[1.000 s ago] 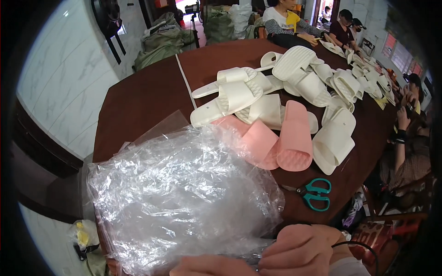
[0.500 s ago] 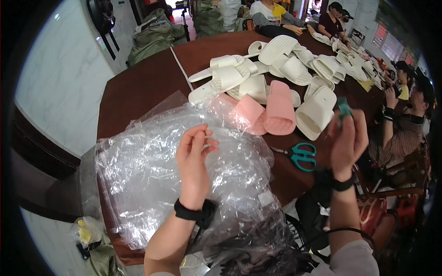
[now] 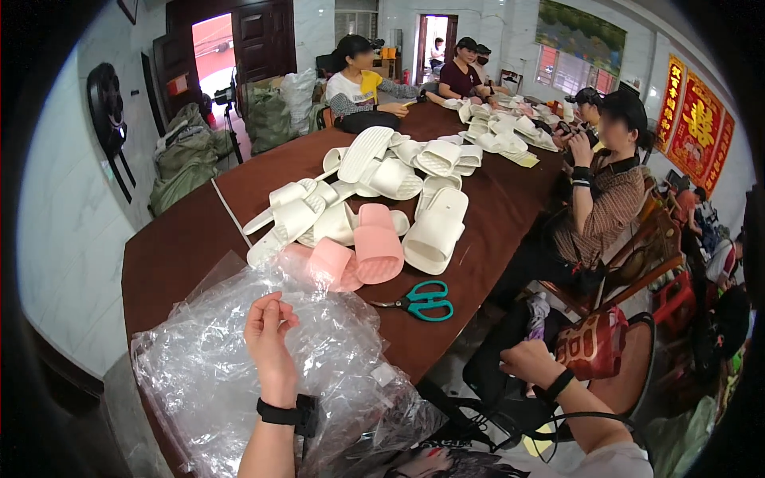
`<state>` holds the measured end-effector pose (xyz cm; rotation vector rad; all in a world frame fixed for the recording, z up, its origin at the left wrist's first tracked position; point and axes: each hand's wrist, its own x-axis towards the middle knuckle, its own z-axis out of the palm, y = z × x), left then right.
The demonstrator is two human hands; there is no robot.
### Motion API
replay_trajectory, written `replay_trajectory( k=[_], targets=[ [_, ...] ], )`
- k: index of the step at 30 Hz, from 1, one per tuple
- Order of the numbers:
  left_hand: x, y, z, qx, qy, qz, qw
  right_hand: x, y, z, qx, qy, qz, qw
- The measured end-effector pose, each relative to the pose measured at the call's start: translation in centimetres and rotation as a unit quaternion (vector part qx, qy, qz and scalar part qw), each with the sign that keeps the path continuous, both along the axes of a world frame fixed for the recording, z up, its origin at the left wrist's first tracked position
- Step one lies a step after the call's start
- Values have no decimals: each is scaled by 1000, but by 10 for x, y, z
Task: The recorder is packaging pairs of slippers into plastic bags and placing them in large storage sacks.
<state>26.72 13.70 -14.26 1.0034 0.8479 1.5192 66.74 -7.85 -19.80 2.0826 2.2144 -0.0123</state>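
Note:
My left hand (image 3: 271, 338), with a black band at the wrist, hovers over crumpled clear plastic bags (image 3: 215, 362). Its fingers are loosely bent and nothing shows between them. Past the table's right edge, my right hand (image 3: 532, 363) is lowered with its fingers curled in; what they may hold is hidden. Beyond the bags lie pink slippers (image 3: 378, 245), next to a white slipper (image 3: 435, 231). Teal-handled scissors (image 3: 429, 301) rest on the brown tabletop (image 3: 446, 338), blades pointing left.
More white slippers (image 3: 368, 158) are heaped farther up the table. At the right stand a chair (image 3: 629, 374) with a red bag (image 3: 591, 344) and a seated person (image 3: 606, 191). Other people sit at the far end. Green sacks (image 3: 187, 151) lean by the left wall.
The view has tilted up and turned right. My right hand has dropped from above the table to beside its edge, and the green piece it held no longer shows. My left hand stays over the bags.

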Motion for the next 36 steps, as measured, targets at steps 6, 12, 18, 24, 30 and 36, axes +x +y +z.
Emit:
replay_trajectory(
  k=[6, 12, 18, 24, 30, 36],
  targets=[
    [7, 18, 0, -5, 41, 30, 999, -18, 47, 0, 111, 88, 36, 989],
    [4, 27, 23, 43, 58, 17, 997, -180, 112, 98, 105, 330, 323, 881],
    [-20, 3, 75, 141, 286, -47, 947, -234, 143, 19, 156, 164, 312, 923],
    [-73, -101, 93, 161, 644, -141, 735, -242, 144, 9, 150, 202, 266, 930],
    [-141, -124, 15, 94, 830, -68, 546, -226, 139, 33, 168, 215, 262, 926],
    [-151, -90, 0, 41, 799, -66, 596, -222, 161, 83, 124, 163, 200, 958]
  ],
)
